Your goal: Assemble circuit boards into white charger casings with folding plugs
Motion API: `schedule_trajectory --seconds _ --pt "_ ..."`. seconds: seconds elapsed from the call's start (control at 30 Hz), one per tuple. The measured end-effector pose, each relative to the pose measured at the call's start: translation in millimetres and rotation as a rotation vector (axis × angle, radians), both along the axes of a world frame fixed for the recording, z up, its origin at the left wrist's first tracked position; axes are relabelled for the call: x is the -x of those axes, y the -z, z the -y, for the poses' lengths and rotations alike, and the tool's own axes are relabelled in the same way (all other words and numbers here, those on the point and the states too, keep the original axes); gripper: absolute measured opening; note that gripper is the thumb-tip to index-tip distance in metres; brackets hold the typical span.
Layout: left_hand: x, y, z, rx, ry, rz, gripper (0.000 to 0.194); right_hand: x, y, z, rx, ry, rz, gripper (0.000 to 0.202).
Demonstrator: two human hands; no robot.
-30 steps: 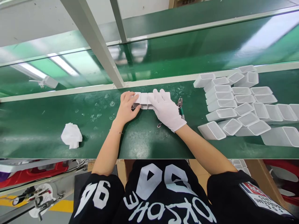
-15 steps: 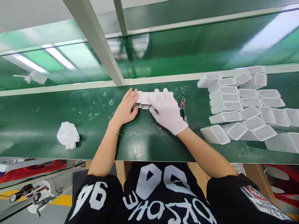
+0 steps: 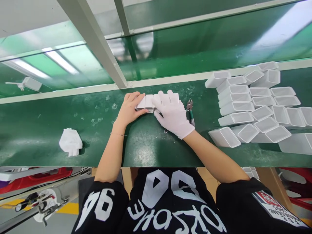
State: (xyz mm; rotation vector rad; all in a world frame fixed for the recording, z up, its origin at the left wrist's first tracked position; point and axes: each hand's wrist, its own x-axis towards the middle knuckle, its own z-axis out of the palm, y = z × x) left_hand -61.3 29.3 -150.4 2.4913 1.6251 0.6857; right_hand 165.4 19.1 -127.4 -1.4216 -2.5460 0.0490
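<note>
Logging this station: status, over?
Bare left hand and gloved right hand on row of white boxes. Cutters close by, just right of the gloved hand.

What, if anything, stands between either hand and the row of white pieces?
Nothing visible: the bare left hand and gloved right hand rest on the white pieces. The pliers lie right of both.

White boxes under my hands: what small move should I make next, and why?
I'd probably press lightly inward with your bare left hand, using your gloved right hand as a stop. Your hands are at opposite ends of the row of white boxes, and the leftmost visible box looks slightly slanted against its neighbour.
</note>
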Motion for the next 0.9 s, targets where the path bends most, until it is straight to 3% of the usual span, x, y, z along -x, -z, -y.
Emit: schedule_trajectory --seconds 0.33,0.5,0.6,0.8,0.9 --pt "4 13.1 -3 -0.078 -0.044 -0.064 0.087 -2 2.9 -1 -0.003 -0.022 -0.018 0.055" --pt "7 19.8 -7 -0.138 -0.040 -0.051 0.081 -1 2.6 -1 -0.003 -0.026 -0.020 0.055" --pt "10 21.2 -7 -0.136 -0.023 0.007 0.076 -1 0.0 0 0.008 -0.030 -0.014 0.054" --pt "19 19.2 2 -0.035 0.024 0.309 0.068 -3 -4.8 0 0.054 -0.026 -0.014 0.054" --pt "22 19.4 3 0.036 0.059 0.286 0.067 -5 -4.7 -1 0.067 -0.040 -0.014 0.054"
